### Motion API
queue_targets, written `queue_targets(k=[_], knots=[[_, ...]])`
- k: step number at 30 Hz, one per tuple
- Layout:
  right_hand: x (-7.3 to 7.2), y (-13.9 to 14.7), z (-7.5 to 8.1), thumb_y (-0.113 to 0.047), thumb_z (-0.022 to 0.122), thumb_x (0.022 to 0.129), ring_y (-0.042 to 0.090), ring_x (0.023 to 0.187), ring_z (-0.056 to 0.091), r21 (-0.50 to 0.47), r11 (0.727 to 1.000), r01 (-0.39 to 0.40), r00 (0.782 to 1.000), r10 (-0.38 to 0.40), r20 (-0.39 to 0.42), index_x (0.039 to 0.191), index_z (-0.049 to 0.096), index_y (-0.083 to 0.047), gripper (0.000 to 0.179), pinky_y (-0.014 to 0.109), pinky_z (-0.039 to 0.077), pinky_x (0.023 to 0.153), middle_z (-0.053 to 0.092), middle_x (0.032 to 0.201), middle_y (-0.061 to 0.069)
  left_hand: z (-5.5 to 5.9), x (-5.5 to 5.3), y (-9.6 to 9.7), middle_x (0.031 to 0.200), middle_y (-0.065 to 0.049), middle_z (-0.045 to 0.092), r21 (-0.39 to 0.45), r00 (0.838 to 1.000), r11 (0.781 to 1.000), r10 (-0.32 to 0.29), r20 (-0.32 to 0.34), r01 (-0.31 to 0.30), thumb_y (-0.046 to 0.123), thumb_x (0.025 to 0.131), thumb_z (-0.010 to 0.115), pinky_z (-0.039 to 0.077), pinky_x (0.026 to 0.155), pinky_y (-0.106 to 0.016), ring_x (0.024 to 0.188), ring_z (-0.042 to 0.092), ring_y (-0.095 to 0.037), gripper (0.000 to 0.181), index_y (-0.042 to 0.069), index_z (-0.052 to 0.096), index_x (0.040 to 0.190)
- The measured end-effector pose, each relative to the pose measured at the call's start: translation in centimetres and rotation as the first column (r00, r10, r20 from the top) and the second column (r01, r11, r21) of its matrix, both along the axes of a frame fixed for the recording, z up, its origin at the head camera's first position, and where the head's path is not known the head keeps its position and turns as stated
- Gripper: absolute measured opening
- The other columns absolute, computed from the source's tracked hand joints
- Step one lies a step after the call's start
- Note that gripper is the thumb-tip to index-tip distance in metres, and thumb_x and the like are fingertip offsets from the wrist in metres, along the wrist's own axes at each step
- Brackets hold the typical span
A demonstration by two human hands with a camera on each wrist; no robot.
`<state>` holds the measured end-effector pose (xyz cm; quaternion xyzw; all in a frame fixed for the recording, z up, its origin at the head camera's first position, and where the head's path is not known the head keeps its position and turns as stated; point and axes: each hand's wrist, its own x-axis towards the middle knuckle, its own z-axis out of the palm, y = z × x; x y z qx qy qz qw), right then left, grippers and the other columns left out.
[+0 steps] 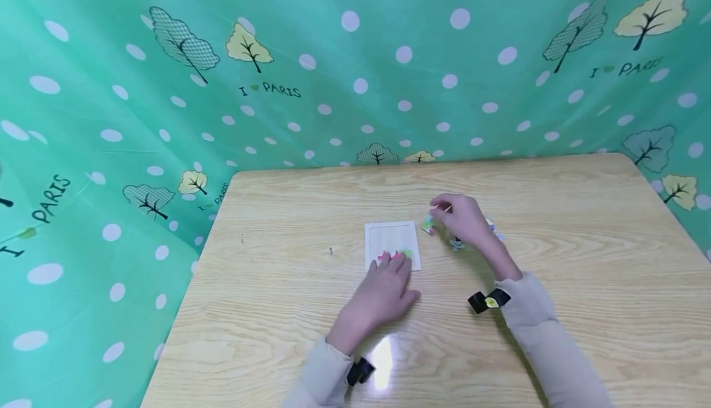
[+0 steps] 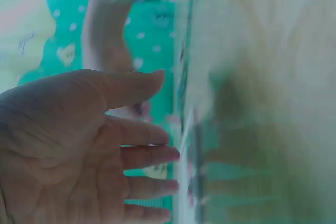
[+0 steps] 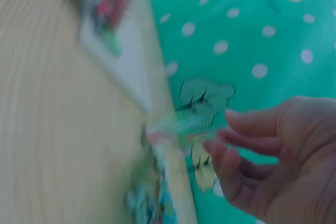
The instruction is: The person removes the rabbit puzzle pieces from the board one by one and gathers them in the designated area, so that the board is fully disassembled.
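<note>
A white puzzle frame (image 1: 383, 238) lies on the table, with pink and green puzzle pieces (image 1: 408, 253) along its near side. My left hand (image 1: 383, 294) reaches over that near side, its straight fingertips at the pieces. In the left wrist view the left palm (image 2: 68, 145) shows with fingers extended. Just right of the frame, my right hand (image 1: 460, 218) pinches a small green and pink puzzle piece (image 1: 428, 224) between thumb and fingers. The right wrist view shows this piece (image 3: 178, 127), blurred, held tilted close over the table.
Other loose puzzle pieces (image 1: 457, 244) lie beneath and beside the right hand, partly hidden by its wrist. The wooden table (image 1: 289, 309) ends at the back against a green dotted cloth (image 1: 355, 74), which also hangs along the left side.
</note>
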<state>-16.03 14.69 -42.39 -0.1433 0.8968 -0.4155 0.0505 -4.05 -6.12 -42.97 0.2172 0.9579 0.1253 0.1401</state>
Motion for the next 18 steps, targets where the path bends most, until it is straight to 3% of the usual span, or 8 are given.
queue_targets(k=[3,6,8,10,14,18], knots=[[0.6,0.1,-0.6,-0.005,0.068,0.098,0.032,0.092,0.068,0.001,1.000,-0.013,0.999,0.013,-0.032,0.119,0.069,0.010,0.026,0.046,0.060,0.080,0.073,0.102,0.019,0.3,-0.8,-1.5,0.161,-0.018,0.041,0.025,0.999,0.999,0.040,-0.001,-0.040,0.040,0.106,0.057,0.030,0.120,-0.058,0.149,0.035,-0.041,0.064,0.000,0.045,0.154],[1.5,-1.1,-1.0,-0.003,0.071,0.095,0.029,0.093,0.067,0.029,0.988,-0.151,0.988,0.152,-0.039,0.118,0.070,0.010,0.026,0.044,0.060,0.083,0.072,0.101,0.017,0.3,-1.3,-2.8,0.159,-0.018,0.043,0.015,0.998,0.998,0.054,0.009,-0.054,0.038,0.105,0.059,0.032,0.120,-0.057,0.149,0.036,-0.038,0.061,0.000,0.049,0.152],[2.2,-2.0,-1.4,-0.005,0.073,0.094,0.026,0.093,0.065,0.084,0.964,-0.252,0.967,0.255,-0.025,0.119,0.069,0.009,0.029,0.041,0.059,0.084,0.069,0.103,0.014,0.0,-1.3,-3.1,0.160,-0.018,0.042,0.009,0.999,1.000,0.028,0.030,-0.028,0.038,0.105,0.059,0.033,0.120,-0.055,0.149,0.037,-0.037,0.060,0.000,0.050,0.151],[2.8,-2.7,-1.9,-0.005,0.076,0.092,0.022,0.091,0.060,0.143,0.941,-0.305,0.951,0.309,-0.003,0.121,0.069,0.009,0.033,0.037,0.056,0.082,0.065,0.104,0.011,-0.2,-1.3,-3.0,0.161,-0.019,0.040,0.013,0.999,1.000,-0.003,0.049,0.002,0.038,0.106,0.059,0.034,0.120,-0.054,0.149,0.038,-0.036,0.062,-0.002,0.049,0.151],[3.5,-3.2,-2.5,-0.006,0.080,0.088,0.019,0.085,0.048,0.208,0.924,-0.322,0.946,0.323,0.030,0.119,0.070,0.004,0.034,0.031,0.046,0.074,0.054,0.101,0.006,-0.3,-1.1,-2.3,0.163,-0.020,0.037,-0.018,0.999,1.000,-0.016,0.044,0.017,0.039,0.106,0.058,0.037,0.119,-0.051,0.149,0.039,-0.035,0.064,-0.004,0.047,0.152],[3.8,-3.4,-2.6,-0.005,0.080,0.088,0.018,0.084,0.048,0.198,0.928,-0.315,0.949,0.309,0.059,0.112,0.067,0.002,0.028,0.030,0.047,0.074,0.052,0.102,0.006,-0.1,-0.8,-1.6,0.161,-0.022,0.039,-0.065,1.000,0.998,0.005,0.016,-0.004,0.038,0.104,0.062,0.039,0.118,-0.051,0.147,0.040,-0.036,0.065,-0.006,0.048,0.150]])
